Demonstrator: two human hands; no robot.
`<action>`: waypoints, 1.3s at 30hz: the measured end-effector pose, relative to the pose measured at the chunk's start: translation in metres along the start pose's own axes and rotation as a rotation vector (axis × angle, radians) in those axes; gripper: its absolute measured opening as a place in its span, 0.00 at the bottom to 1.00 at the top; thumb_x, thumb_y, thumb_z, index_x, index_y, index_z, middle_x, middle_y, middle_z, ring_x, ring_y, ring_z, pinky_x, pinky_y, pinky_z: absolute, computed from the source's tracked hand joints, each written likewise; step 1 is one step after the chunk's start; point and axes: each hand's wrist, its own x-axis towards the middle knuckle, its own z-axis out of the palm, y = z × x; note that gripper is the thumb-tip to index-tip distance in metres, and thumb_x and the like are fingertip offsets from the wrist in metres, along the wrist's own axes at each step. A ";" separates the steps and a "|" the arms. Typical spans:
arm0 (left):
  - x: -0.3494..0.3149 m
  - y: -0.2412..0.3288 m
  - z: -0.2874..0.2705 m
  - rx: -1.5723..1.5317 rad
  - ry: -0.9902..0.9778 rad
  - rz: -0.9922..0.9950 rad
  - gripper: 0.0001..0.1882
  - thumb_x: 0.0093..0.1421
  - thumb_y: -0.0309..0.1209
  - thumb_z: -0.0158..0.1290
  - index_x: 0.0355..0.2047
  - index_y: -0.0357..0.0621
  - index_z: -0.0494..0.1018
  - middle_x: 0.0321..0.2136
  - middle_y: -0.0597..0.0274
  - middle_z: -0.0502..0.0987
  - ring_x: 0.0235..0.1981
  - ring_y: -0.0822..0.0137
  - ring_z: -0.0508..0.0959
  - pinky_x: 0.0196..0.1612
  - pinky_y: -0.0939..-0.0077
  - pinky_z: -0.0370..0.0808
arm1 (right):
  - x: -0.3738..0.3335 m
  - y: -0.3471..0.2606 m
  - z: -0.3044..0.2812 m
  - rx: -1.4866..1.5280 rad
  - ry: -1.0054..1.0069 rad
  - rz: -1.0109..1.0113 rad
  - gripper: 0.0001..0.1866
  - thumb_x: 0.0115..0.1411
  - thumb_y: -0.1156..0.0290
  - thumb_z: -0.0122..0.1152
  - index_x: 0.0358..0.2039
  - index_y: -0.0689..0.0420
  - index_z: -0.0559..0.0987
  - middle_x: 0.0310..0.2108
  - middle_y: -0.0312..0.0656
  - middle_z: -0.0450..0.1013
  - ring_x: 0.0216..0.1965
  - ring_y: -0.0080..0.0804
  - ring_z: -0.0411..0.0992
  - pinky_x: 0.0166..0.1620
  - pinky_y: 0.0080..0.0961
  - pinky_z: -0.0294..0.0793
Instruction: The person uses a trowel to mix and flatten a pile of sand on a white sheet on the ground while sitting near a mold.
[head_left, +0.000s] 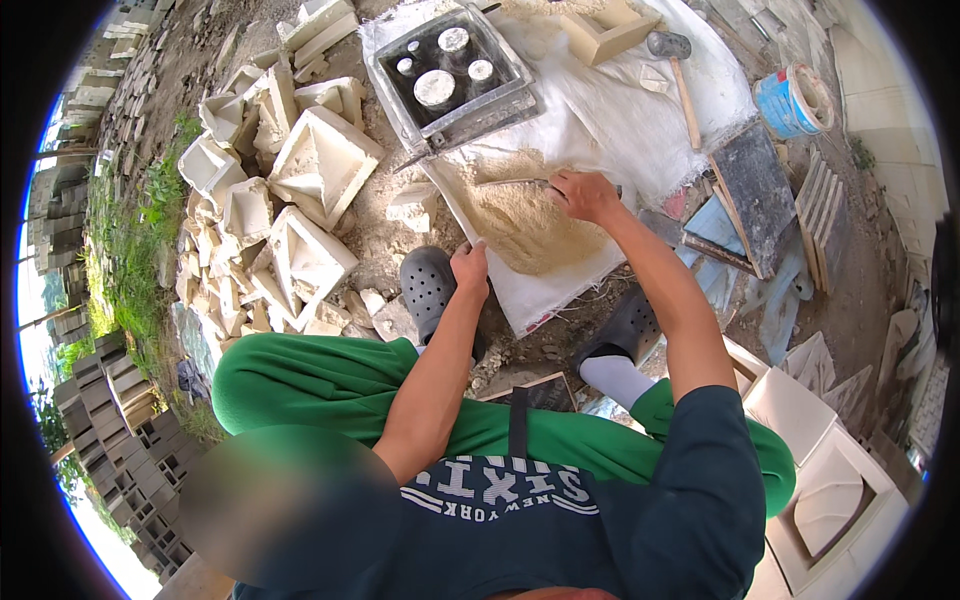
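Observation:
My left hand [468, 268] is closed on the near left edge of a white woven sheet [545, 300]. A mound of tan, sandy powder [530, 225] lies on that sheet between my feet. In my right hand [588, 193] is a trowel [512, 182], its thin blade pointing left across the powder's far side; most of its handle is hidden in my fist. Beyond the powder stands a dark metal mould box [440, 130], with several round, pale-topped cylinders [436, 90] inside.
Broken cream-coloured cast blocks [322, 165] are heaped on the left. A rubber mallet [672, 48] and a cast frame [605, 32] lie on the sheet's far part. To the right are a blue bucket [790, 103] and leaning boards [755, 200]. Hollow cast blocks [825, 500] sit by my right knee.

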 end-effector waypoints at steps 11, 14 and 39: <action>0.008 -0.042 0.003 0.112 -0.010 0.123 0.14 0.57 0.31 0.54 0.38 0.31 0.77 0.32 0.52 0.80 0.33 0.62 0.79 0.39 0.67 0.73 | -0.101 -0.021 0.017 0.165 0.251 0.644 0.20 0.66 0.54 0.41 0.39 0.59 0.72 0.33 0.56 0.75 0.34 0.57 0.75 0.37 0.50 0.74; 0.013 -0.041 -0.003 0.259 0.088 0.170 0.13 0.57 0.31 0.53 0.35 0.31 0.78 0.31 0.50 0.80 0.33 0.62 0.80 0.39 0.66 0.73 | -0.099 -0.061 0.046 0.284 0.238 0.759 0.22 0.67 0.54 0.39 0.38 0.62 0.71 0.32 0.60 0.75 0.35 0.60 0.74 0.39 0.52 0.73; -0.009 -0.023 0.002 0.236 -0.005 0.166 0.14 0.59 0.32 0.52 0.35 0.29 0.77 0.28 0.51 0.79 0.30 0.63 0.78 0.37 0.66 0.71 | -0.133 -0.160 0.083 0.441 0.159 1.011 0.21 0.67 0.56 0.37 0.40 0.63 0.69 0.29 0.65 0.74 0.35 0.64 0.74 0.38 0.54 0.72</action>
